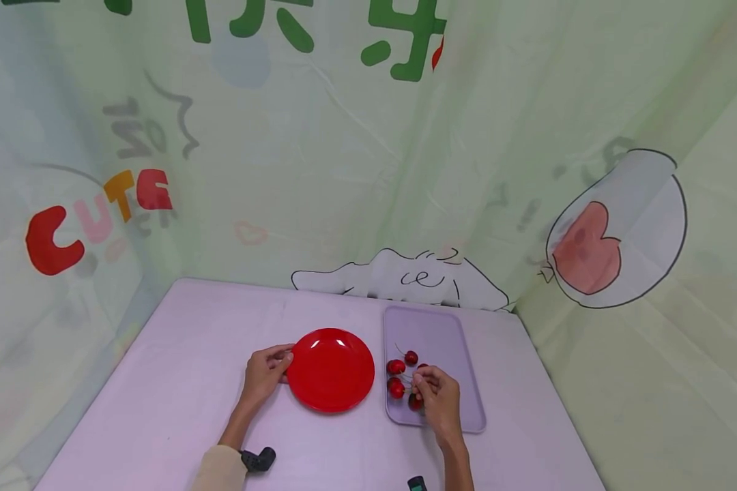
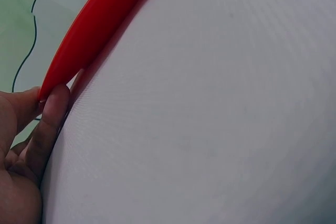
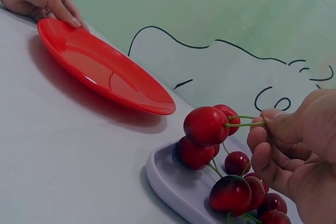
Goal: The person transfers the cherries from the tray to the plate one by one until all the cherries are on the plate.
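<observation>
A red plate [image 1: 330,370] is on the table, its left rim pinched by my left hand [image 1: 267,374]. In the left wrist view, the thumb lies over the plate's rim [image 2: 89,35] and the fingers are under it. My right hand [image 1: 440,402] is over the front of a lilac tray [image 1: 430,327]. Between thumb and fingertips it pinches the green stems of a pair of red cherries [image 3: 206,126], which show above the tray in the right wrist view. Several other cherries [image 3: 230,194] lie in the tray below, partly hidden by the hand in the head view.
A pale cloth covers the table [image 1: 221,320]. Behind it hangs a printed curtain [image 1: 344,170] with letters and drawings. The tray stands to the right of the plate, with a narrow gap between them. A black device [image 1: 259,459] is on the left wrist.
</observation>
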Demonstrator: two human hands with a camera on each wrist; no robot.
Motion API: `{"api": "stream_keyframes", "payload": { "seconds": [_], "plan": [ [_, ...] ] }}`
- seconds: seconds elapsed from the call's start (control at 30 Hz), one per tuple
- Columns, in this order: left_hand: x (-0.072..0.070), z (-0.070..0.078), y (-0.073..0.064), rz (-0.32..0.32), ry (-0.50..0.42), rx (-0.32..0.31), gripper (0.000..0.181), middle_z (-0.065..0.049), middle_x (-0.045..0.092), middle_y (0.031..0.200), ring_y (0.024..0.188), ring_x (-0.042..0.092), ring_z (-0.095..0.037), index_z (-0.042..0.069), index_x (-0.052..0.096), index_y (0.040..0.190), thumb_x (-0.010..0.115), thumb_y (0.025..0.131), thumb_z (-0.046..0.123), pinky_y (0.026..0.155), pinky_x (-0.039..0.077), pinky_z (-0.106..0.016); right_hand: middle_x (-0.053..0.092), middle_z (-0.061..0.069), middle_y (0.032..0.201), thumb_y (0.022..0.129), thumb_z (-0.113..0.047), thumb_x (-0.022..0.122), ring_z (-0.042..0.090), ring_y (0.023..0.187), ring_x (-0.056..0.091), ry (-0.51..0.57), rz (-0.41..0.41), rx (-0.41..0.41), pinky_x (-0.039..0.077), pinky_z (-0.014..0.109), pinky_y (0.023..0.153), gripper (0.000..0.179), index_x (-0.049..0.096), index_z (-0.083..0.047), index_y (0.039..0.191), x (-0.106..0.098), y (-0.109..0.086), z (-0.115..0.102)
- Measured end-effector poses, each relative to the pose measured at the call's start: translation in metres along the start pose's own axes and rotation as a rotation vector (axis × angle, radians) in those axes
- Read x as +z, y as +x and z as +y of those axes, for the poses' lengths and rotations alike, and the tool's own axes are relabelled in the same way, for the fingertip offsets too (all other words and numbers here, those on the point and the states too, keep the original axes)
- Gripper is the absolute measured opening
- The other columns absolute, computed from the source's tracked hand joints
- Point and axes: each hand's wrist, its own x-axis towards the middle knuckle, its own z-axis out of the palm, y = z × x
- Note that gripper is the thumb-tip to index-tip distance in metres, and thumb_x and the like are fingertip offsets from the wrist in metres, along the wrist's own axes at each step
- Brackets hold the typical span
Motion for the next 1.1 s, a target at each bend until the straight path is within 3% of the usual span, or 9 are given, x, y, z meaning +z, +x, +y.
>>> {"api": "stream_keyframes", "payload": {
  "seconds": [0.5,0.83,1.1],
  "plan": [
    [-0.001,0.001,-0.002,-0.004,0.007,0.002,0.033,-0.023,0.077,0.116,0.075,0.075,-0.012,0.001,0.073,0.138,0.071,0.106,0.009,0.067,0.061,-0.016,0.072,0.022,0.093,0.104,0.003,0.068,0.011,0.07,0.064,-0.005,-0.02,0.006,0.056,0.017,0.064,0.01,0.07,0.011,0.11,0.007,0.001,0.009],
    [-0.001,0.002,-0.003,-0.002,0.009,-0.001,0.033,-0.024,0.077,0.118,0.074,0.076,-0.012,0.0,0.074,0.137,0.071,0.106,0.008,0.066,0.062,-0.016,0.072,0.026,0.096,0.103,0.002,0.07,0.023,0.074,0.069,-0.011,-0.017,0.014,0.061,0.019,0.069,0.009,0.072,0.008,0.11,0.01,0.0,0.013],
    [0.0,0.006,-0.005,0.004,0.02,-0.008,0.032,-0.024,0.077,0.116,0.074,0.076,-0.013,0.0,0.074,0.137,0.07,0.106,0.007,0.066,0.062,-0.016,0.072,0.027,0.093,0.103,0.004,0.07,0.023,0.073,0.069,0.012,-0.038,0.004,0.062,0.023,0.067,0.008,0.071,0.01,0.108,0.012,0.0,0.014]
  ]
}}
